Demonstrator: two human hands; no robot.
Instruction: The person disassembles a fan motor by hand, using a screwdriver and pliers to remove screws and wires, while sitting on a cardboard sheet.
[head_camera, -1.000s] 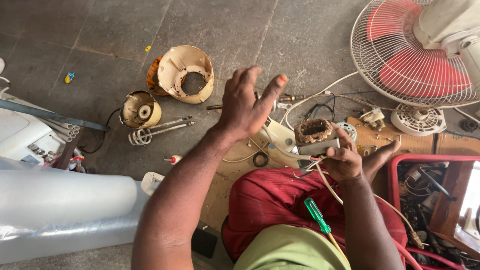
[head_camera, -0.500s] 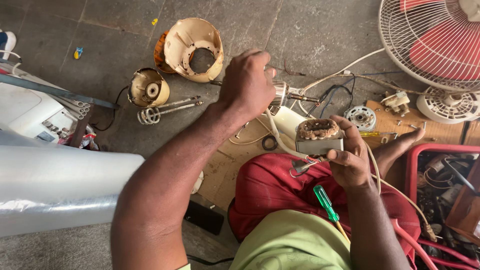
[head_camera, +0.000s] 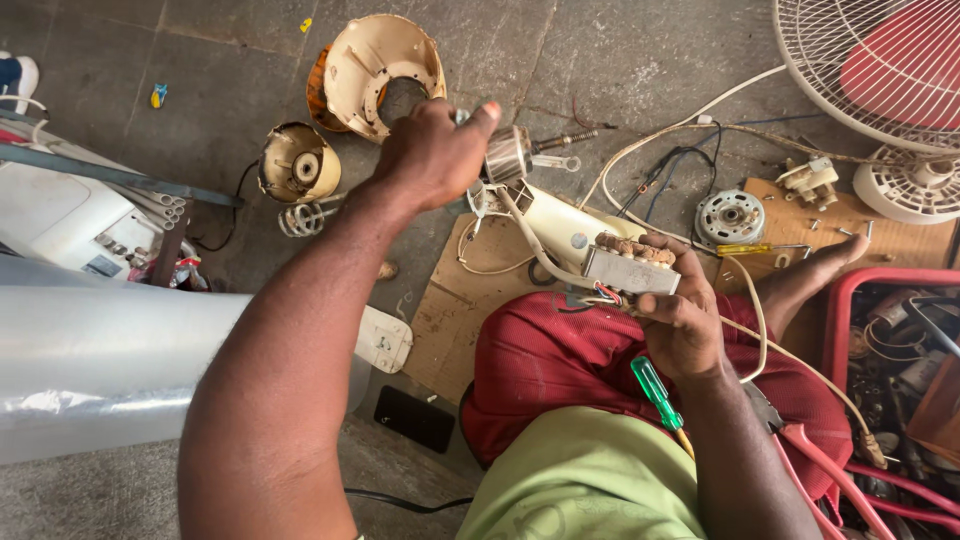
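Here, the left hand (head_camera: 430, 155) is raised over the floor (head_camera: 620, 60), fingers curled tight around a metal rotor (head_camera: 507, 153) with its shaft pointing right. The right hand (head_camera: 680, 315) sits above the red-clothed lap, fingers clamped on a grey motor stator (head_camera: 630, 265) with copper windings and trailing wires. A green screwdriver (head_camera: 655, 392) lies on the lap; beige fan housing (head_camera: 385, 65) beyond.

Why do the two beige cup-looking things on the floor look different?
The bigger beige housing lies tilted, with a wide dark hole in its middle; the smaller beige housing has a round hub filling its centre. The bigger one has an orange part behind it; the smaller one has a coiled metal piece beside it. Both are round, dirty shells on the concrete floor.
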